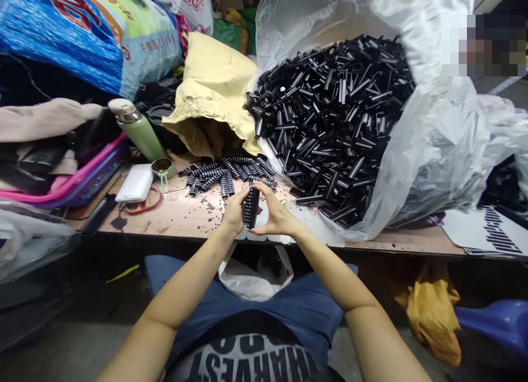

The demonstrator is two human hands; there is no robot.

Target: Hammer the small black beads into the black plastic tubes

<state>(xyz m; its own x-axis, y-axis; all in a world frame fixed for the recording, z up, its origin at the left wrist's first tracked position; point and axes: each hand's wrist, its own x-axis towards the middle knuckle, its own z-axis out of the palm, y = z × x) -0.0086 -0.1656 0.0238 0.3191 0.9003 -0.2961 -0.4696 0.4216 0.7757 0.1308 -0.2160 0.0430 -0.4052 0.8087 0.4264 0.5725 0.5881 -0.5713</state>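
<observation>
Wore a lettered shirt (247, 363) nearest the camera. Gripped a dotted black piece (251, 207) with the left hand (235, 211) and held its two ends with the right hand (275, 212), near the table (138, 222) edge. Had dotted rods (226, 176) heaped just beyond and plain black tubes (330, 107) piled in a clear bag (445, 134) farther right.

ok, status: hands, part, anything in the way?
Left hand and right hand both on black piece, dotted side leftward. Crowding: dotted strips heaped beyond, open plastic bag of black parts at right.
</observation>
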